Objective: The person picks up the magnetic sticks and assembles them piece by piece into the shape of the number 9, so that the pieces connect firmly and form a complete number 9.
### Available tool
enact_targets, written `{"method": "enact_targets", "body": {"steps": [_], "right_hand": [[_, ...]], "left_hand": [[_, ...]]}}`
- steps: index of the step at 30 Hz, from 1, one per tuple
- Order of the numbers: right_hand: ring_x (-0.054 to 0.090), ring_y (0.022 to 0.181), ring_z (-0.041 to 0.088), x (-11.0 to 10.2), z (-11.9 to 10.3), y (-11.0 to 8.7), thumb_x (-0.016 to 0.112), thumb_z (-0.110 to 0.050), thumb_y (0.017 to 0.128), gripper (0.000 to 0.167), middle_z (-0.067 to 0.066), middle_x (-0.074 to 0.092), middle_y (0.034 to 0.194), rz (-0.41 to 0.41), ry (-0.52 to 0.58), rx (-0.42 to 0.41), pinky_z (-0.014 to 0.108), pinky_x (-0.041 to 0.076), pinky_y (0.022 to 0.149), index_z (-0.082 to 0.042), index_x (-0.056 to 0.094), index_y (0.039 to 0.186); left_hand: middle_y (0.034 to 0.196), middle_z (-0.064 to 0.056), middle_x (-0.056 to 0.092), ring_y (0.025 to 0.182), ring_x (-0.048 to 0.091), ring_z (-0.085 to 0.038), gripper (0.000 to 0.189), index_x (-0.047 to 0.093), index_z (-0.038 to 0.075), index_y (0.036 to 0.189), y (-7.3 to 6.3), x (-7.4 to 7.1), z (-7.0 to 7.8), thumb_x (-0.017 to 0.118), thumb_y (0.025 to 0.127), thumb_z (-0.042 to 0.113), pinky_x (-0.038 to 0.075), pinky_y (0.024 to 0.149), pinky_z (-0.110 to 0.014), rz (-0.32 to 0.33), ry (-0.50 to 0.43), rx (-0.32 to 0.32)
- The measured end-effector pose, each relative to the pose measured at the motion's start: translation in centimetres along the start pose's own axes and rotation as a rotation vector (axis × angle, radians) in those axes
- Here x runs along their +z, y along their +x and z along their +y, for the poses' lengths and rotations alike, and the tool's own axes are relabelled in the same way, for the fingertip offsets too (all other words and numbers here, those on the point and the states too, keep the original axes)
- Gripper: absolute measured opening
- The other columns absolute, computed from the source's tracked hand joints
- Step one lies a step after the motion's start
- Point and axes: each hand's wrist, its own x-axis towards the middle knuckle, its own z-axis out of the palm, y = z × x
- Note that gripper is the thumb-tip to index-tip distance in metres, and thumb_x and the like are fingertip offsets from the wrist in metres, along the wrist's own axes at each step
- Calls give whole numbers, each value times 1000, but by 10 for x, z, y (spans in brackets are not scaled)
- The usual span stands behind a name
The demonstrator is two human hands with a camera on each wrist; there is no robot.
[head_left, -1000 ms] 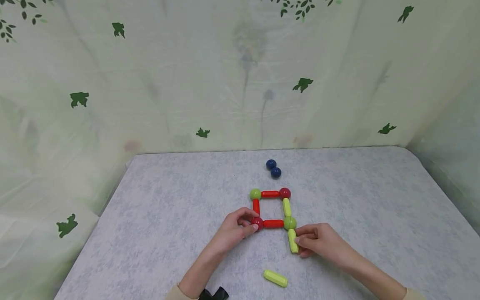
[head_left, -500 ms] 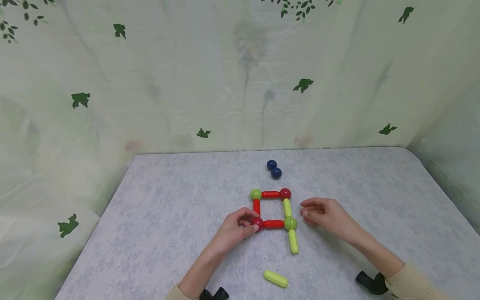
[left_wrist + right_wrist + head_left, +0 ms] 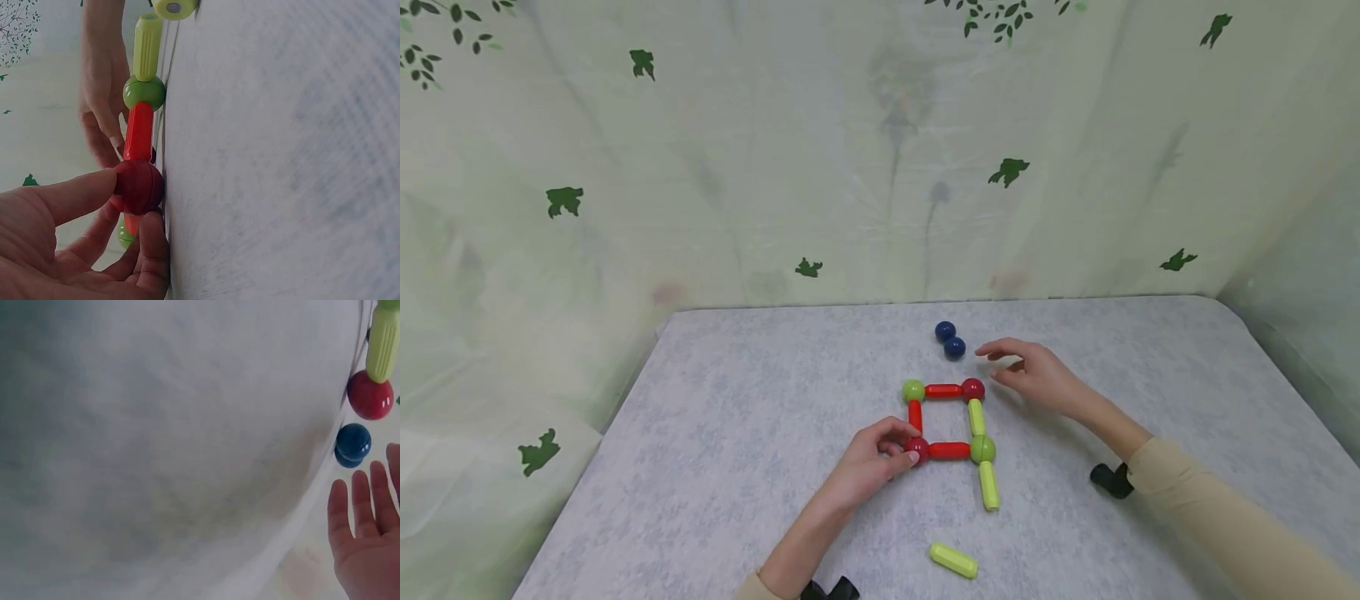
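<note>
My left hand [image 3: 868, 462] pinches the near-left red ball [image 3: 137, 186] of a flat square between thumb and fingers. The square joins red balls, green balls, red rods and a yellow-green rod [image 3: 976, 417]. From its near-right green ball [image 3: 982, 449] another yellow-green rod [image 3: 988, 487] sticks out toward me. My right hand [image 3: 1037, 377] holds nothing; its fingers are spread beside two dark blue balls [image 3: 955, 347] that touch each other beyond the square. The right wrist view shows its fingers [image 3: 362, 500] apart from the blue balls [image 3: 354, 442].
A loose yellow-green rod [image 3: 953, 560] lies on the grey-covered table [image 3: 737, 433] near its front. A pale curtain with leaf prints [image 3: 850, 167] hangs behind the table. Black wrist devices [image 3: 1112, 481] show at both sleeves.
My right hand has let go of the near yellow-green rod and moved away from me to beside the blue balls. My left hand stays on the red ball.
</note>
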Motion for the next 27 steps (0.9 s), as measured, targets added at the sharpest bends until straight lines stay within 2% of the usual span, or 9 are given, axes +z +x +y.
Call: {"method": "enact_targets", "body": {"steps": [7,12,18,27], "right_hand": [[54,120,28,4,-4,30,62,-3,94,38,4,60,132,-16,-16,-32,46,49,93,-14,62,130],[52,122,29,11,-3,45,62,-3,94,36,6,59,133,-29,3,-35,47,47,95,-12,63,128],[53,120,29,14,-5,52,63,-1,92,30,10,60,129,-36,-12,-48,50,47,95,-7,66,122],[57,114,30,18,-3,53,65,-4,93,32,13,57,132,-68,-60,25,46,48,94,-8,65,125]], "left_hand": [[97,-6,58,81,52,-19,24,65,8,113,0,-1,0,69,90,6,44,62,-26,-4,4,3],[96,-6,59,80,52,-19,24,66,7,113,0,-1,1,69,89,6,44,62,-27,-6,-4,5],[98,-5,58,80,52,-19,25,66,8,114,0,0,0,69,89,7,44,62,-28,-3,-7,-3],[98,-5,59,81,52,-20,23,66,8,113,0,0,0,69,90,6,44,61,-25,-1,12,-1]]}}
